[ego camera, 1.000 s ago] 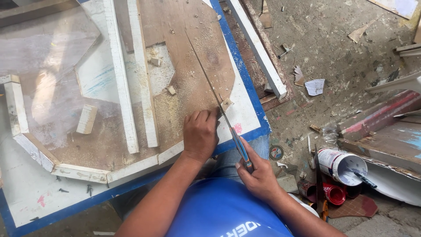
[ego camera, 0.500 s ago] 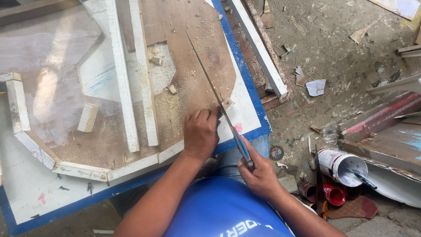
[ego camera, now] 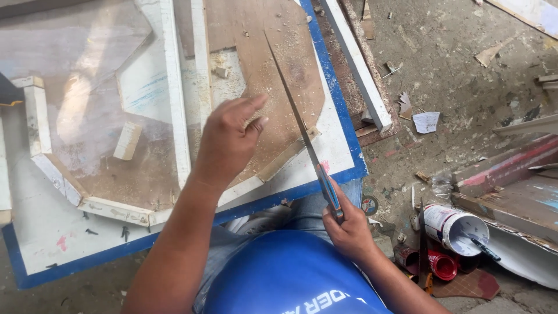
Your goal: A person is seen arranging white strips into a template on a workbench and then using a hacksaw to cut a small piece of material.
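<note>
the long thin metal saw blade with a blue-and-grey handle (ego camera: pixel 299 125) lies on a diagonal: its long axis runs from the handle, low and near the person's body, up and away to a narrow tip that points toward the far left over the board. the blade is slim, dull grey and tapers to the tip; the handle is a short flat grip of blue and grey. it sits over the brown sawdust-strewn wooden panel (ego camera: pixel 279 64), edge-on to the wood near a pale wooden strip (ego camera: pixel 288 156) at the panel's lower corner.

the right hand (ego camera: pixel 346 229) has its fingers clamped around the handle, just beyond the blue-edged white board (ego camera: pixel 343 116). the left hand (ego camera: pixel 229 139) is raised above the panel, just left of the blade, fingers together and stretched out flat, thumb slightly apart, gripping nothing.

two white wooden battens (ego camera: pixel 186 87) run along the panel on the left. on the dirty concrete floor to the right lie a white paint tin on its side (ego camera: pixel 453 227) and a red tin (ego camera: pixel 443 264).
</note>
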